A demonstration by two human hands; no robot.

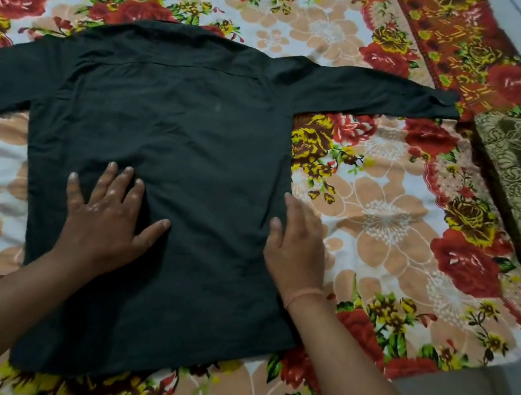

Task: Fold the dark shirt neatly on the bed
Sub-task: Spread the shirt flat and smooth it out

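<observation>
While hands (204, 232) press flat, shirt (178, 120) shows no writing.

The light is soft and even, dim rather than bright, with no hard shadows and no glare; its source cannot be told. The dark shirt (162, 152) reads as a nearly flat black mass, its creases only faintly visible. The picture is slightly soft throughout, and the wide lens seems to bend the bedsheet (387, 219) near the edges.
</observation>
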